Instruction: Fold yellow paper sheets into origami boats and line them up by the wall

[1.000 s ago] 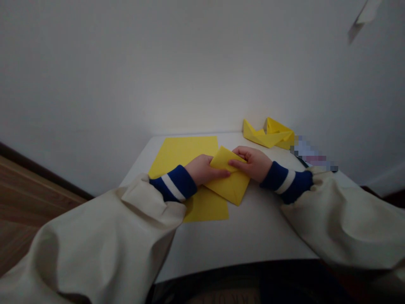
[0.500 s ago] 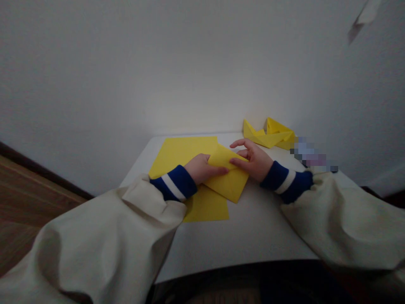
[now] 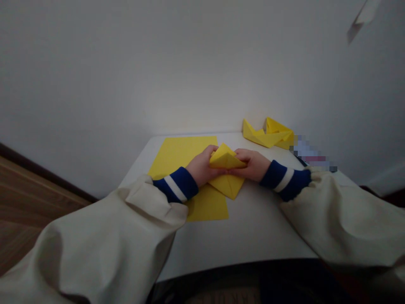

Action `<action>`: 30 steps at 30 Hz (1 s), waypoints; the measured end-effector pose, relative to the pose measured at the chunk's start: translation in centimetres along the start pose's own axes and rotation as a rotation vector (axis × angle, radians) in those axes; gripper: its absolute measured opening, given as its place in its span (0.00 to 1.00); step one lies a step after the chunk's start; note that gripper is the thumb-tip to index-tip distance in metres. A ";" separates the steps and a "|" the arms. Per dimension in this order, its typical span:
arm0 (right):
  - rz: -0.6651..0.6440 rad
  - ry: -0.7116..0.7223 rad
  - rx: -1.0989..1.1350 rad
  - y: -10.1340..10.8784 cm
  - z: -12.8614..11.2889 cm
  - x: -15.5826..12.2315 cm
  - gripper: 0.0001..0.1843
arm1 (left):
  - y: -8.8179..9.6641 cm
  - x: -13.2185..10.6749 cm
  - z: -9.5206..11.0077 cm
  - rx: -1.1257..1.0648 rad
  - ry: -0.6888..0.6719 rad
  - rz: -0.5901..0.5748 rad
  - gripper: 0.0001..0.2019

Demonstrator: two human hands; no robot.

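A folded piece of yellow paper [image 3: 228, 184] is held between my two hands above the white table. My left hand [image 3: 204, 166] grips its left side, thumb across the front. On the right side, my right hand [image 3: 251, 164] pinches it, the thumb reaching toward the other thumb. The upper layers bulge apart into a pointed pocket, and a flat diamond-shaped part hangs below the thumbs. Fingers behind the paper are hidden. Beneath my left hand and the folded piece lies yellow sheet paper [image 3: 182, 150], flat on the table.
Folded yellow paper boats [image 3: 268, 137] stand at the table's back right, near the wall [image 3: 196, 76]. Beside them lies a blurred-out object [image 3: 311, 154]. The white table [image 3: 240, 240] meets the wall at its far edge. Brown wood [image 3: 22, 219] shows at the left.
The folded paper has gone from lying flat to bulging open at the top. My right hand's raised fingers have closed around its right side, and both thumbs have come together.
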State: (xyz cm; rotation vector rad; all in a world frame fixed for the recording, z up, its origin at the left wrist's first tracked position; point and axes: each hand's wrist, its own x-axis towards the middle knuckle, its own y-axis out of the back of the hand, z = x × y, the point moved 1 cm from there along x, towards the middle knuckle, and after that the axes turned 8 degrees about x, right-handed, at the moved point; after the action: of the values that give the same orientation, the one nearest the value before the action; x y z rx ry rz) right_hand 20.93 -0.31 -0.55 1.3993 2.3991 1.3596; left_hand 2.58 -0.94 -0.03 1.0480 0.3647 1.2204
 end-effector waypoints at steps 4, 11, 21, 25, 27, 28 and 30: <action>-0.020 -0.011 0.044 -0.1 0.0 0.1 0.15 | -0.2 0.2 -0.3 0.017 -0.038 -0.022 0.25; -0.055 -0.068 0.029 -0.4 -0.8 0.4 0.10 | -0.2 0.4 -0.2 0.032 -0.044 -0.044 0.24; -0.017 0.041 0.108 -0.3 -0.2 0.4 0.10 | -0.3 0.4 -0.3 -0.083 -0.017 -0.021 0.29; -0.023 0.017 0.161 -0.4 -0.4 0.5 0.12 | -0.4 0.4 -0.4 -0.097 -0.017 -0.022 0.30; -0.008 -0.011 0.174 -0.4 -0.4 0.5 0.12 | -0.4 0.4 -0.3 -0.092 -0.016 -0.018 0.28; -0.002 -0.018 0.179 -0.3 -0.4 0.6 0.13 | -0.4 0.4 -0.3 -0.095 -0.016 -0.018 0.27; -0.014 -0.004 0.203 -0.3 -0.4 0.6 0.14 | -0.4 0.4 -0.2 -0.112 -0.022 -0.024 0.26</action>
State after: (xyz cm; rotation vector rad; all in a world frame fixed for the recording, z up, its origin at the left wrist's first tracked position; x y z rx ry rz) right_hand 20.21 -0.15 -0.30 1.4229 2.6014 1.1347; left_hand 2.76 -0.50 -0.34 0.9578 0.2880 1.1936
